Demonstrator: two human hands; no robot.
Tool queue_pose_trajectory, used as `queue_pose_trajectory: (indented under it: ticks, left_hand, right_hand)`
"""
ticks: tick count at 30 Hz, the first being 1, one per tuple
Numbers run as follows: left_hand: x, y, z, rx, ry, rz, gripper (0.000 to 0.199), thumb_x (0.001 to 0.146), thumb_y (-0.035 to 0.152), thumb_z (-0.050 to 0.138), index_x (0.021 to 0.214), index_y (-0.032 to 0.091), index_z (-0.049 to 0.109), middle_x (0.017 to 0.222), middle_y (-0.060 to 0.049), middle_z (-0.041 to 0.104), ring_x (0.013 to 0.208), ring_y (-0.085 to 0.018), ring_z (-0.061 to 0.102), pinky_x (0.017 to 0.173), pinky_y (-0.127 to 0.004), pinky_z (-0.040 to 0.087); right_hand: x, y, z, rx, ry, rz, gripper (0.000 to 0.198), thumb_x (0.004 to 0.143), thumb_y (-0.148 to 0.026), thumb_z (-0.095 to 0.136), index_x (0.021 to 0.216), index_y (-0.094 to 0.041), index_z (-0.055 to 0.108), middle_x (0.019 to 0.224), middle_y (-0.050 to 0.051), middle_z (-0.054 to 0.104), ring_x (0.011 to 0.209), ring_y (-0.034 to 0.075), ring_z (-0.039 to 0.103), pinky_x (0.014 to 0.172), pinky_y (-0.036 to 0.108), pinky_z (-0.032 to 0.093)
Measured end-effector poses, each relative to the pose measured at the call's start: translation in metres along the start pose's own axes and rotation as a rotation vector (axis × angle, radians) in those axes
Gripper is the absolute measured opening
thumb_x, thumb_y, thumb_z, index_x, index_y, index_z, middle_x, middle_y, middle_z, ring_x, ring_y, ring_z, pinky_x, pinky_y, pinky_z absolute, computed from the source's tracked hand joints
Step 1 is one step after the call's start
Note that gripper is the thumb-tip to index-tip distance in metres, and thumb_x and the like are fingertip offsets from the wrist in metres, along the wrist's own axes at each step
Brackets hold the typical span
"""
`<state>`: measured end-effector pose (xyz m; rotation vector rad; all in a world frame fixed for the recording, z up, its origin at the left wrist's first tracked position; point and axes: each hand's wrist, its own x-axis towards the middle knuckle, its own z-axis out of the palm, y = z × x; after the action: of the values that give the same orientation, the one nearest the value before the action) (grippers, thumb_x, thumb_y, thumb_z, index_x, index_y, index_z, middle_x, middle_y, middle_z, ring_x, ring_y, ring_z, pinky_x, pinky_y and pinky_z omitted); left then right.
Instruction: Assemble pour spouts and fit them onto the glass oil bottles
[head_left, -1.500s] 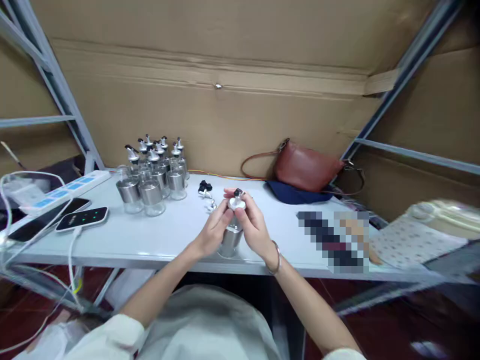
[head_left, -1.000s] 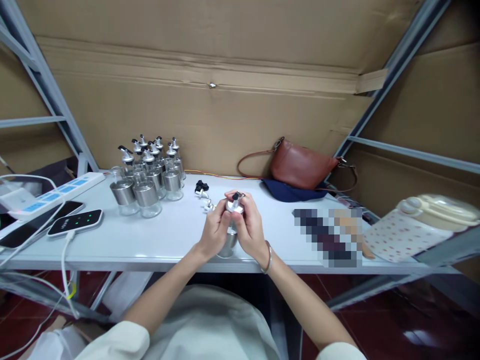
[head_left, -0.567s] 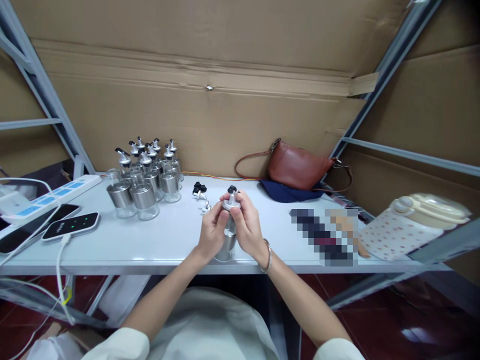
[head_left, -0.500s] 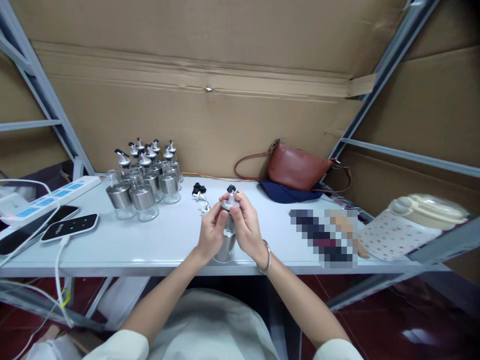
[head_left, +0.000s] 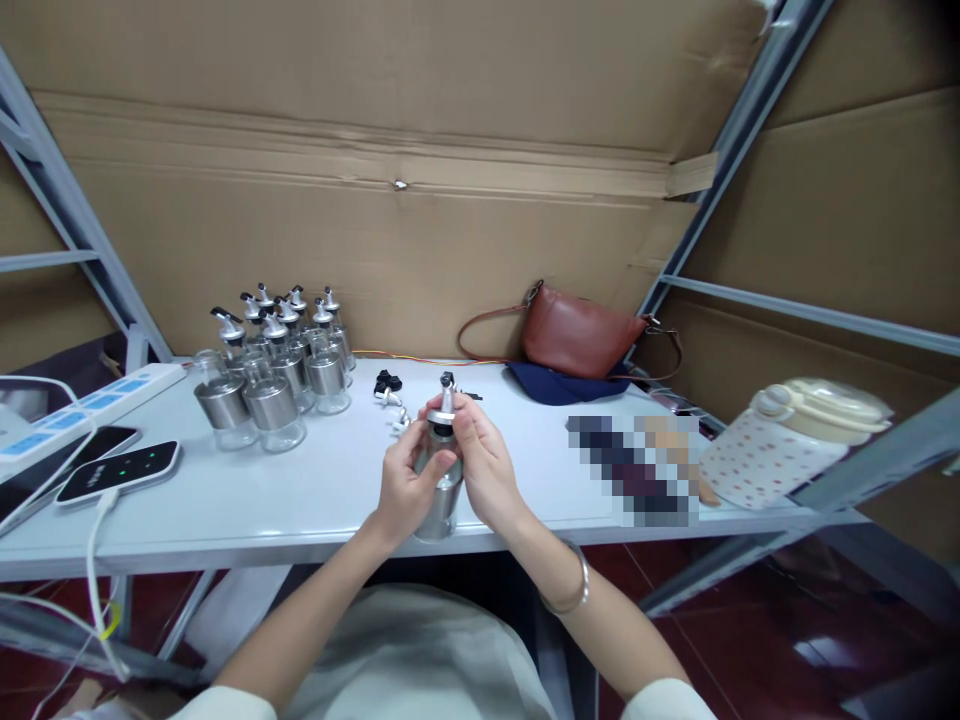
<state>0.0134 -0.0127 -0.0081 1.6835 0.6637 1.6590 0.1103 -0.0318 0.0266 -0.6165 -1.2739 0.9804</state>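
At the front of the table stands a glass oil bottle (head_left: pixel 437 515) with a steel band, between my two hands. My left hand (head_left: pixel 409 485) is closed around its neck and upper body, the thumb across the glass. A silver pour spout (head_left: pixel 445 402) with a black tip sits upright at the bottle's mouth, black stopper showing beneath its collar. My right hand (head_left: pixel 487 460) is closed about the spout's collar and the neck from the right; some fingertips are hidden behind. Just beyond lie loose silver spouts (head_left: pixel 388 397) and small black parts (head_left: pixel 388 381).
Several similar bottles (head_left: pixel 276 412) are grouped at the left, most with spouts; two in front have bare necks. A power strip (head_left: pixel 97 405) and cabled device (head_left: pixel 120 472) lie further left. A brown bag (head_left: pixel 581 335), blue cap (head_left: pixel 562 385) and dotted container (head_left: pixel 780 450) occupy the right.
The camera view has shifted a little. My right hand has moved from having its thumb on the spout's front to the collar's right side, leaving more of the spout and stopper visible.
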Motion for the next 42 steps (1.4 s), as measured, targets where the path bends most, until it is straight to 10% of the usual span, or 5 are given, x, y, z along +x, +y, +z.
queue_pose_trajectory:
  ticks: [12,27,34,37,42]
  left_hand:
    - [0.003,-0.004,-0.017,-0.052,-0.042,0.01,0.036,0.087,0.043,0.054,0.114,0.019,0.049,0.078,-0.002,0.063,0.073,-0.015,0.063,0.074,-0.029,0.049]
    - [0.044,-0.024,-0.109,1.133,0.113,0.289,0.051,0.083,0.038,0.058,0.124,0.015,0.038,0.128,-0.021,0.043,0.128,-0.034,0.036,0.1,-0.051,0.033]
    - [0.054,-0.017,-0.109,1.177,0.101,0.36,0.045,0.084,0.026,0.055,0.126,0.017,0.04,0.139,-0.021,0.03,0.14,-0.038,0.013,0.105,-0.059,0.021]
    - [0.056,-0.01,-0.085,1.003,-0.077,0.47,0.037,0.085,0.029,0.055,0.12,0.019,0.044,0.127,-0.015,0.045,0.129,-0.031,0.037,0.103,-0.049,0.032]
    - [0.05,-0.017,-0.027,0.707,-0.728,0.442,0.028,0.093,0.033,0.037,0.107,0.016,0.054,0.099,-0.01,0.063,0.094,-0.022,0.058,0.085,-0.037,0.045]
  right_hand:
    - [0.016,-0.021,-0.013,0.322,0.107,0.151,0.031,0.08,-0.05,0.055,0.088,-0.02,0.058,0.087,0.004,0.062,0.077,0.016,0.059,0.071,0.03,0.051]
    - [-0.009,0.007,-0.046,0.083,0.043,0.288,0.017,0.069,-0.025,0.048,0.077,-0.017,0.06,0.084,0.006,0.063,0.077,0.018,0.059,0.071,0.03,0.044]
    - [-0.033,0.036,-0.052,-0.162,0.013,0.26,0.012,0.075,-0.03,0.048,0.074,-0.019,0.054,0.075,0.001,0.056,0.069,0.015,0.053,0.072,0.031,0.042]
    - [-0.036,0.041,-0.052,-0.274,0.044,0.27,0.012,0.075,-0.03,0.047,0.072,-0.019,0.052,0.069,-0.001,0.054,0.066,0.015,0.05,0.072,0.03,0.04]
    - [-0.026,0.044,-0.051,-0.345,0.063,0.277,0.034,0.081,-0.047,0.047,0.062,-0.019,0.049,0.058,-0.002,0.05,0.058,0.014,0.047,0.064,0.028,0.038]
